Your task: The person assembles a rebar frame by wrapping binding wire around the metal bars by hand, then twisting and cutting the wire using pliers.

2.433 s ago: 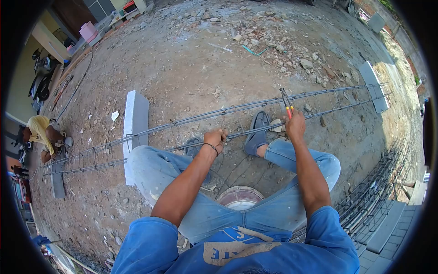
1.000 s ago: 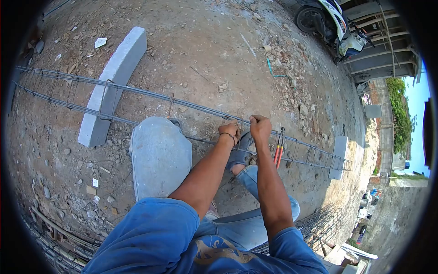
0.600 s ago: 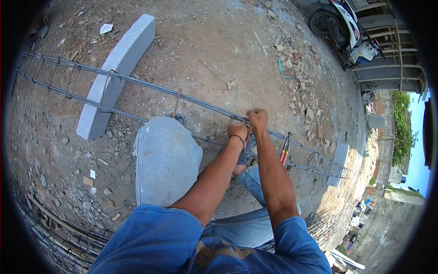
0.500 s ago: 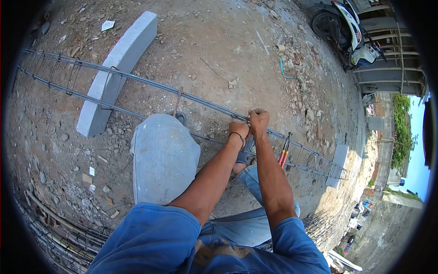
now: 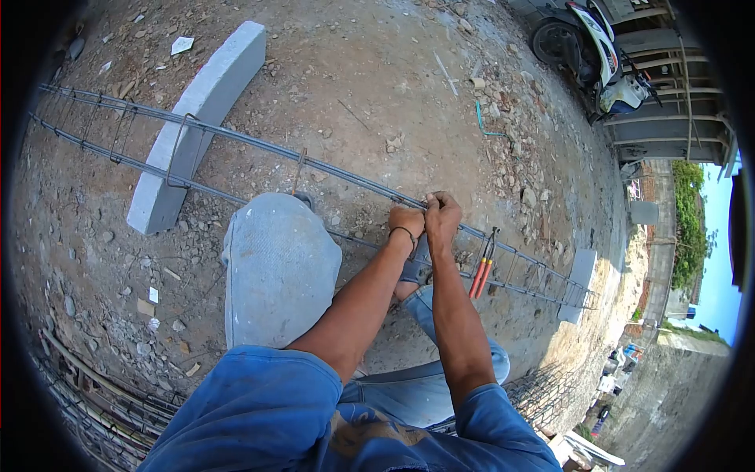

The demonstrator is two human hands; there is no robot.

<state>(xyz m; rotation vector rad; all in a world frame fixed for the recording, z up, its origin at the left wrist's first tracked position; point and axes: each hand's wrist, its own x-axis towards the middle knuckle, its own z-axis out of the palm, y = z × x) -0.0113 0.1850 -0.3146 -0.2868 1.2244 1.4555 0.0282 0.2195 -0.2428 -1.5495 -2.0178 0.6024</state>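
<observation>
Stony, rubble-strewn ground (image 5: 307, 86) spreads under the open sky, with a motorbike (image 5: 609, 67) parked at the far edge. The cage (image 5: 346, 175) of steel rods lies across the white block (image 5: 200, 98) and the far block (image 5: 586, 262), passing in front of the person. The left hand (image 5: 405, 220) is clenched at the far rods; the right hand (image 5: 442, 216), just beside it, pinches there too, but what either grips is hidden. The pliers (image 5: 486, 273) hang at the far rods, apart from both hands. A jolt to the cage could shake them loose, and a hard sideways pull might slide the rods along the blocks. Bare fingers risk a scrape from any sharp end.
</observation>
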